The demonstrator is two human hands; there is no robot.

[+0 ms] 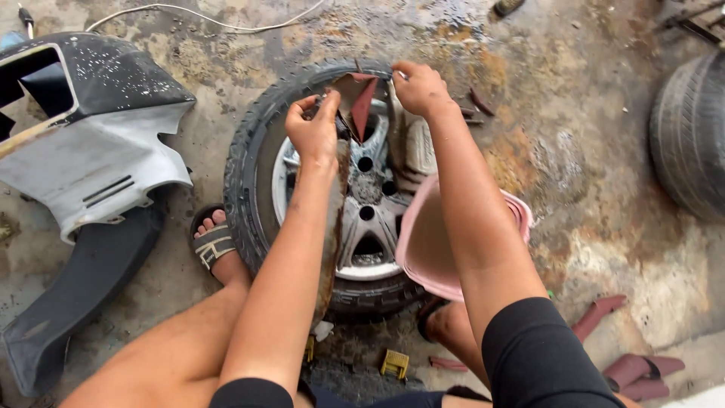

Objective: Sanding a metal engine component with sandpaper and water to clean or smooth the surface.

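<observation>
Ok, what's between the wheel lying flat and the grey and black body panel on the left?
In the head view, a sandalled foot rests on the stained concrete floor between the wheel and the body panel.

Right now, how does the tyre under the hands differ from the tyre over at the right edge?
The tyre under the hands lies flat on the concrete, mounted on a silver spoked rim; the tyre at the right edge is cut off by the frame and no rim shows on it. The first is in full view, with both hands above it holding a dark red strip; the second stands untouched. Both are black, treaded and dusty.
</observation>
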